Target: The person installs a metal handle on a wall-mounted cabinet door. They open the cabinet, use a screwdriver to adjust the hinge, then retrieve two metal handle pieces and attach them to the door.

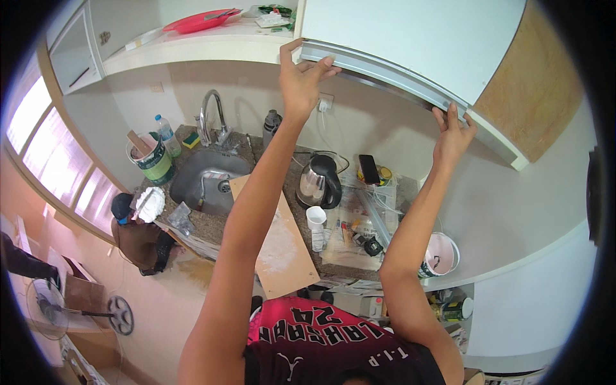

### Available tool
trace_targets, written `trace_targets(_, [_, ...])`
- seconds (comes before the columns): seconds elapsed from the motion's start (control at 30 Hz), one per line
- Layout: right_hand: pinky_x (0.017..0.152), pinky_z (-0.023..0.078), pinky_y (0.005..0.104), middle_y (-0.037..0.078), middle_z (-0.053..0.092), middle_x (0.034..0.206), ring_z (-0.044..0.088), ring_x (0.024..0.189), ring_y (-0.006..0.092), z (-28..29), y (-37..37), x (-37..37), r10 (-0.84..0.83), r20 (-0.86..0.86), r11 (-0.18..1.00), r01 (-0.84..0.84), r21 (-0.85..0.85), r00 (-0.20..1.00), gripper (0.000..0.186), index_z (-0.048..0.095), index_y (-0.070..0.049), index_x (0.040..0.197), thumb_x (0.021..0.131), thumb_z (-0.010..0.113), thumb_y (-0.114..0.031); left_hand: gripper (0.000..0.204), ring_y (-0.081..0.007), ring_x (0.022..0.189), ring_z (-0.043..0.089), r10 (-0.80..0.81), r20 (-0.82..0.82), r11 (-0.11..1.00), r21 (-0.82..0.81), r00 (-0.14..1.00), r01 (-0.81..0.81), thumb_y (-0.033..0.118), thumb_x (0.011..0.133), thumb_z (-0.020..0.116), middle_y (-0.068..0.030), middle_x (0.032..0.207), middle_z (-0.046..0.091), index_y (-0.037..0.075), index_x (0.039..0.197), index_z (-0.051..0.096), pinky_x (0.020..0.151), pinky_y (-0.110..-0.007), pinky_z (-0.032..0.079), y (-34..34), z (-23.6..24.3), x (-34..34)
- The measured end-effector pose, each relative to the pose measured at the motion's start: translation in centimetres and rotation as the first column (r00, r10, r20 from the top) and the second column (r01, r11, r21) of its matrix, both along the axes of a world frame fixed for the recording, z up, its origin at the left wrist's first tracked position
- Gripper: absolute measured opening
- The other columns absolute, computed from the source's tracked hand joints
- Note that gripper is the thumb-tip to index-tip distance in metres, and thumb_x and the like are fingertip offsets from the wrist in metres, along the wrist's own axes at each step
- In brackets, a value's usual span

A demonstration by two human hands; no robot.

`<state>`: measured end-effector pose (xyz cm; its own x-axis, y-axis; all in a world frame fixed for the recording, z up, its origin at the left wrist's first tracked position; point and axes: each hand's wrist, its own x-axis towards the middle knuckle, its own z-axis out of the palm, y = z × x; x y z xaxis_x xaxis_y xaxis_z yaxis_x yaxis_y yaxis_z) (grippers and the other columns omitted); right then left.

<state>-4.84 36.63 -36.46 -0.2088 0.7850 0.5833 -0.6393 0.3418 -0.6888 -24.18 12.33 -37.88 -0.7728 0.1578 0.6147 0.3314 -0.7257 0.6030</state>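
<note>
1. Kitchen counter [212, 224] of speckled stone lies below me, running along a pale wall, with a window at the far left.
2. Nearest on it I see a flat wooden board [282, 247] lying partly over the steel sink [208, 179], a white cup [316, 218] just beside the board, and a steel kettle [317, 183] behind the cup.
3. I see a pink-lined bucket [439, 253] at the counter's right end, and a green bucket [153, 160] with a water bottle [167, 136] left of the sink.
4. Higher up, both my arms reach overhead to the white wall cabinet [417, 38].
5. My left hand [301, 80] curls its fingers over the cabinet's metal bottom rail [378, 74], gripping its left end.
6. My right hand [452, 135] grips the same rail near its right end, fingers hooked on the edge, well apart from the left.
</note>
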Motion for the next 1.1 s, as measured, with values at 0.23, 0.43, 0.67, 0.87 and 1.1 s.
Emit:
trace_targets(0.23, [0.087, 0.068, 0.0440, 0.028, 0.060, 0.118, 0.073, 0.092, 0.0328, 0.1, 0.8, -0.7, -0.046, 0.002, 0.999, 0.046, 0.022, 0.999, 0.069, 0.027, 0.010, 0.142, 0.099, 0.077, -0.012, 0.067, -0.0342, 0.098, 0.077, -0.016, 0.006, 0.999, 0.045, 1.000, 0.015, -0.003, 0.096, 0.074, -0.0333, 0.112, 0.069, -0.003, 0.146, 0.030, 0.086, -0.038, 0.066, -0.3, -0.6, -0.5])
trace_targets(0.43, [0.084, 0.068, 0.0429, 0.028, 0.061, 0.115, 0.073, 0.091, 0.0327, -0.8, 1.5, -1.0, -0.070, 0.025, 0.992, 0.067, 0.102, 0.997, 0.067, 0.028, 0.011, 0.140, 0.099, 0.077, -0.013, 0.068, -0.0326, 0.095, 0.078, 0.019, -0.027, 1.000, 0.024, 0.999, -0.019, 0.002, 0.095, 0.076, -0.0302, 0.106, 0.073, -0.002, 0.147, 0.031, 0.082, -0.035, 0.063, -0.2, -1.3, -1.1])
trace_targets(0.67, [0.077, 0.065, 0.0375, 0.026, 0.065, 0.108, 0.073, 0.091, 0.0316, -1.7, 2.4, 0.5, -0.137, 0.122, 0.971, 0.109, 0.212, 0.983, 0.068, 0.030, 0.011, 0.139, 0.099, 0.078, -0.019, 0.073, -0.0299, 0.089, 0.080, 0.136, -0.170, 0.976, -0.144, 0.976, -0.161, 0.005, 0.089, 0.082, -0.0240, 0.106, 0.075, 0.001, 0.145, 0.035, 0.082, -0.033, 0.062, -0.9, -2.7, -1.6])
trace_targets(0.87, [0.077, 0.064, 0.0348, 0.025, 0.064, 0.107, 0.071, 0.091, 0.0289, -2.0, 4.1, 0.2, -0.253, 0.173, 0.938, 0.198, 0.286, 0.952, 0.062, 0.038, 0.012, 0.135, 0.101, 0.077, -0.022, 0.078, -0.0270, 0.077, 0.076, 0.460, -0.458, 0.677, -0.374, 0.761, -0.634, 0.027, 0.075, 0.095, -0.0111, 0.085, 0.075, 0.006, 0.140, 0.057, 0.068, -0.036, 0.059, -1.6, -3.5, -4.3])
trace_targets(1.1, [0.075, 0.060, 0.0302, 0.021, 0.062, 0.105, 0.067, 0.089, 0.0239, -2.4, 4.1, 0.9, -0.284, 0.179, 0.923, 0.218, 0.317, 0.942, 0.054, 0.043, 0.014, 0.133, 0.104, 0.072, -0.020, 0.071, -0.0264, 0.095, 0.059, 0.817, -0.513, 0.437, 0.253, 0.264, -0.863, 0.031, 0.062, 0.091, -0.0059, 0.103, 0.064, 0.006, 0.124, 0.067, 0.082, -0.037, 0.049, -1.1, -4.1, -7.5])
